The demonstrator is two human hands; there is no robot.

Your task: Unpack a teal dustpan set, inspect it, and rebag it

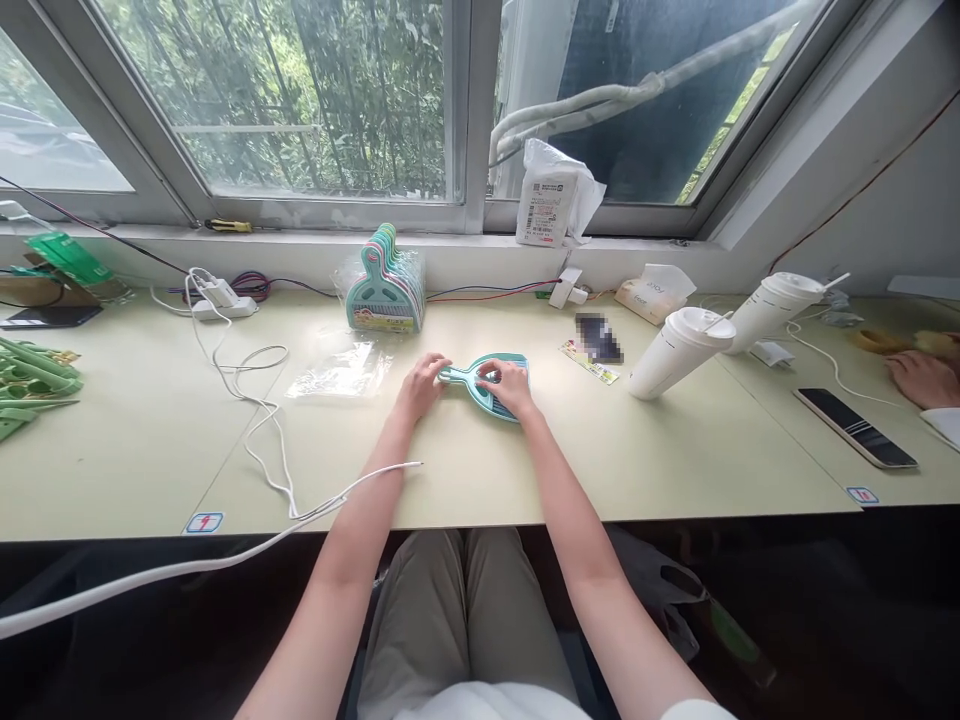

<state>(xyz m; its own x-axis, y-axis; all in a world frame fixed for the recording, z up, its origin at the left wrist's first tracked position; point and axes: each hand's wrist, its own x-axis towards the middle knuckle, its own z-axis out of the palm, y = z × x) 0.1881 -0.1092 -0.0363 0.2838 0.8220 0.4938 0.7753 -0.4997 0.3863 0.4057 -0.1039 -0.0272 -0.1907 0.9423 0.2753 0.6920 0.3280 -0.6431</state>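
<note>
A teal scoop [487,385] lies flat on the bench [525,470], at the middle and a little toward the far side, its handle pointing left. The left hand [421,385] has its grip closed lightly round the handle's end, fingertips pinching it. The right hand [510,385] lies on top of the slotted pan, fingers curled down over it, pressing rather than grasping; together they seem to pin the scoop level so it cannot slide.

Just beyond, a stack of like scoops [386,285] in pastel colours stands upright in clear wrap against the sill, within easy reach. An empty clear bag [341,370] lies flat to the left of the hands. A white cable [255,400] loops from a charger block [221,300] at far left across the bench and off its near edge.

To the right, two white lidded cups [679,350] stand side by side, and a small card [589,362] lies between them and the scoop. Farther right a phone [855,427] lies face up, near another person's hand [924,378] at the frame's edge. Green plastic pieces [34,380] are heaped at far left.
</note>
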